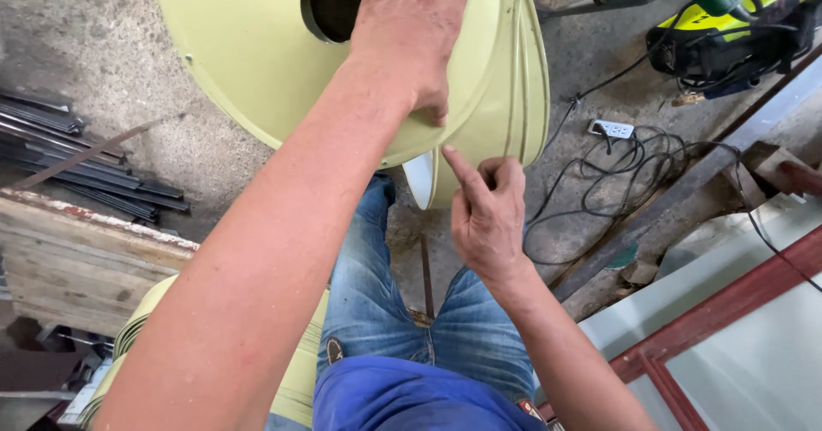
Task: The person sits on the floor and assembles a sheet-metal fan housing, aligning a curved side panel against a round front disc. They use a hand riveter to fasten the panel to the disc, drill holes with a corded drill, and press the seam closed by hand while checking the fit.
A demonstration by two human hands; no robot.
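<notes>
We press our left hand (409,33) flat against the pale yellow metal drum (248,63), palm down and fingers spread, just to the right of the round dark hole (332,5) in its end face. The hand grips nothing; it lies open on the painted surface, with the thumb reaching down toward the lower rim. The drum is tilted on its side in front of us, its end face turned up toward us and its ribbed wall running off to the right, so it sits directly under the left hand and above our knees.

Our right hand (488,217) hovers just below the drum's lower edge. It is loosely curled, the forefinger stretched up toward the rim and the other fingers folded in; it holds nothing, and we cannot tell whether the fingertip actually touches the metal. The two hands are near each other, the left above on the face, the right under the rim.

Below the hands we see our blue jeans (428,311) and the concrete floor (103,63). A second pale yellow drum (300,371) lies beside our left leg. To the left are a bundle of dark metal strips (77,157) and a worn wooden plank (77,260). To the right, a white power strip (611,129) lies among looped black cables (616,174), near a red-framed panel (728,311).
</notes>
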